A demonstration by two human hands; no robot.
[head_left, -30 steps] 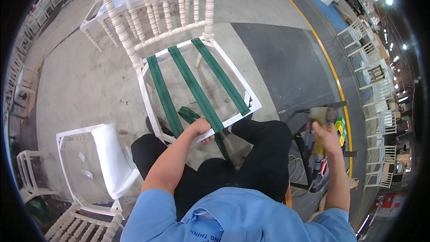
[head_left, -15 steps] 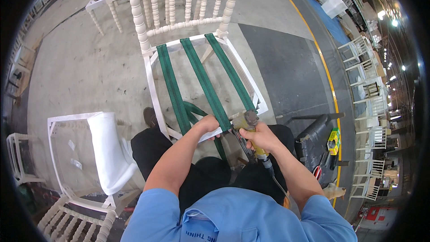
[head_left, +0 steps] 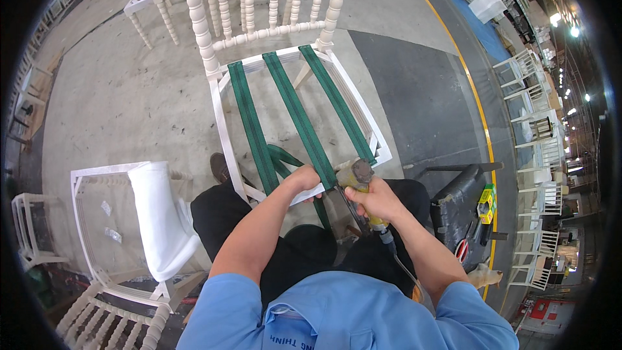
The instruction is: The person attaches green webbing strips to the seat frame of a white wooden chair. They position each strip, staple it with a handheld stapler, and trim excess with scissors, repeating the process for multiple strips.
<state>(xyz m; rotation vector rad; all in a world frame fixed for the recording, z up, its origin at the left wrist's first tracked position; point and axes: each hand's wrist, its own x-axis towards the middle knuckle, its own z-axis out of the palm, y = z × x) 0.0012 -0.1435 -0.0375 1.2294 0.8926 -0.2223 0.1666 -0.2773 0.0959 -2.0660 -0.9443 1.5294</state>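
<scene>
Chair [head_left: 221, 120] directly before me, white seat frame toward my knees, spindled backrest [head_left: 262, 34] on the far side. Three green straps span the seat opening from back to front: left strap [head_left: 251, 123], middle strap [head_left: 293, 113], right strap [head_left: 337, 104]. My left hand [head_left: 302, 179] is curled closed around the front rail [head_left: 306, 195], just beside the front end of the middle strap; cannot tell whether the fingers also pinch webbing, as their undersides are hidden. A loose green length [head_left: 321, 212] hangs below the rail near that hand. My right hand [head_left: 378, 199] is wrapped firmly around a yellow tool [head_left: 356, 170] – its grey head sits at the front rail, just right of the middle strap; contact with the wood cannot be made out. A thin hose [head_left: 403, 266] runs from the tool's lower end past my right forearm. To my right: black padded seat [head_left: 453, 202], with a yellow-green box [head_left: 486, 204] and red-handled scissors [head_left: 461, 250] on it. To my left: second white chair frame [head_left: 79, 220] – a white cloth [head_left: 157, 223] draped over one side. Farther right, beyond the yellow floor line [head_left: 476, 97], white chairs [head_left: 543, 152] stand in a row.
</scene>
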